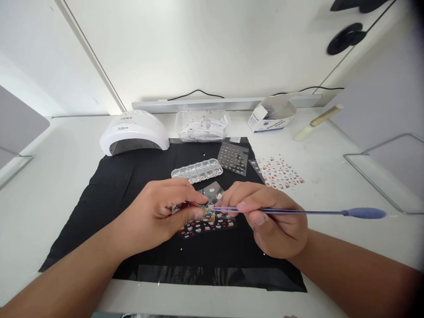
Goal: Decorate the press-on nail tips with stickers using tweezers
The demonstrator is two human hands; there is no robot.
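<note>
My right hand (274,216) is closed around slim blue tweezers (318,213), which lie level with their tips pointing left. Those tips reach the fingertips of my left hand (162,212). Its thumb and forefinger pinch a small object that the fingers mostly cover, so its kind is unclear. Beneath both hands lies a clear sticker sheet (207,225) with small red, white and orange pictures. Just beyond the left hand sits a clear compartment case (198,170) holding tiny shiny pieces. Another sticker sheet (233,158) rests behind the right hand.
A black cloth (115,190) covers the middle of the white table. At the back stand a white nail lamp (134,130), a clear plastic box (180,128) of packets and an alcohol pad box (268,123). To the right are a brush (318,121) and a white sticker sheet (280,172).
</note>
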